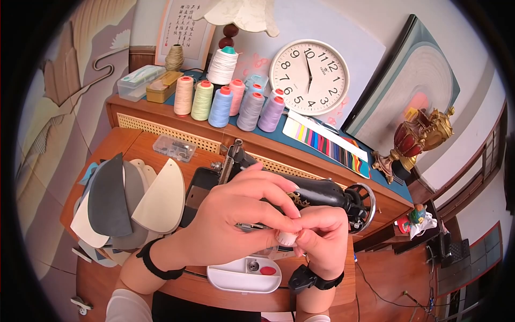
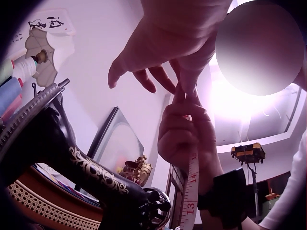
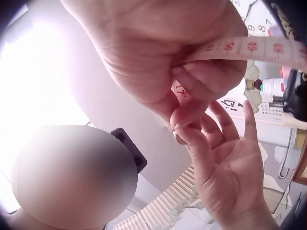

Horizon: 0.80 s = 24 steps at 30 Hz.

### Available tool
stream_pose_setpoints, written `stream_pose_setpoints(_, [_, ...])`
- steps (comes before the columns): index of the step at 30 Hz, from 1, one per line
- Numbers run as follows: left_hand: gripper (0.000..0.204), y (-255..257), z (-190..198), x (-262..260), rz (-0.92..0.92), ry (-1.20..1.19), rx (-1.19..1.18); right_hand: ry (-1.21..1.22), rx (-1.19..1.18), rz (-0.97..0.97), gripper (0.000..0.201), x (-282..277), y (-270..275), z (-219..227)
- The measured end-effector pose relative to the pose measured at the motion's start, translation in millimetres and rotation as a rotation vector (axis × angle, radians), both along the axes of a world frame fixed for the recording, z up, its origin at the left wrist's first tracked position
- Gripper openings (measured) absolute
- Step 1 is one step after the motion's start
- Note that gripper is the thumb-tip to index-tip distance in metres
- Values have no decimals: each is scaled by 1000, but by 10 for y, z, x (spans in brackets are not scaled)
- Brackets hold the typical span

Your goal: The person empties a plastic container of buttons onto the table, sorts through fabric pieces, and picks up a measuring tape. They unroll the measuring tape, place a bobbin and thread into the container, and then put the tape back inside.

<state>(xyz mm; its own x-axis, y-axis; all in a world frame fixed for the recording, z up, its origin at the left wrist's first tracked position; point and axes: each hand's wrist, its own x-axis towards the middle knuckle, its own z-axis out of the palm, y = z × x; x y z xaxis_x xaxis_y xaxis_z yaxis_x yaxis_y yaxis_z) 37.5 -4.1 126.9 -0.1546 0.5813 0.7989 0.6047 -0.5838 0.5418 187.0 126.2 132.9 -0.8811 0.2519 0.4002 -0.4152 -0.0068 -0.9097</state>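
Observation:
A white measuring tape with red numbers is between the two hands, above the sewing machine's front side. My right hand grips it with curled fingers, and a length of tape runs out of that fist. Thumb and index finger of my left hand pinch at the tape, touching the right fingertips; the other left fingers are spread. The tape's pinched end is mostly hidden by the fingertips.
Behind the hands stands a black sewing machine with a handwheel. Leather-like pieces lie left; a white tray sits below the hands. Thread cones, a clock and a colour card are on the shelf.

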Motion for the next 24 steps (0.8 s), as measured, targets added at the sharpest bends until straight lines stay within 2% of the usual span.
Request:
stream_pose_setpoints(1, [23, 0, 0, 2, -79, -52, -4, 13, -18, 53, 17, -3, 16, -18])
stream_pose_setpoints(2, [23, 13, -12, 15, -79, -52, -4, 13, -18, 52, 17, -7, 28, -37])
stream_pose_setpoints(4, [22, 51, -48, 48, -212, -209, 30, 1, -94, 164, 18, -14, 38, -66])
stream_pose_setpoints(5, [22, 53, -52, 44, -211, -209, 31, 1, -94, 165, 18, -9, 32, -55])
stream_pose_setpoints(7, [24, 54, -55, 33, -27, -37, 40, -31, -84, 68, 19, 10, 2, -10])
stream_pose_setpoints(8, [24, 44, -37, 35, -27, -36, 40, -31, -83, 68, 19, 8, -13, 6])
stream_pose_setpoints(10, [25, 6, 19, 47, 212, 204, 51, 6, 4, -62, 20, -10, -44, 26])
stream_pose_setpoints(11, [25, -8, 25, 57, 212, 204, 51, 6, 4, -62, 20, -20, -52, 25])
stream_pose_setpoints(13, [21, -33, 14, 85, 398, 330, 77, 35, 138, -210, 19, -41, -71, 17])
stream_pose_setpoints(16, [22, -11, -22, 97, 492, 353, 110, 44, 241, -310, 17, -72, -99, -5])
stream_pose_setpoints(17, [22, -15, -11, 93, 492, 353, 110, 44, 241, -310, 17, -69, -102, 0])
stream_pose_setpoints(19, [22, -23, 26, 71, 343, 194, 64, 32, 175, -252, 16, -60, -110, 17])
stream_pose_setpoints(20, [22, -22, 31, 53, 343, 194, 64, 32, 175, -252, 16, -50, -100, 24])
stream_pose_setpoints(22, [21, -18, 28, 20, 168, 75, 36, -16, 81, -131, 18, -17, -66, 44])
stream_pose_setpoints(23, [21, -14, 24, 13, 169, 75, 37, -16, 82, -131, 18, -11, -51, 36])
stream_pose_setpoints(24, [20, -8, 18, 7, 76, 28, 25, -12, 27, -57, 18, -10, -29, 11])
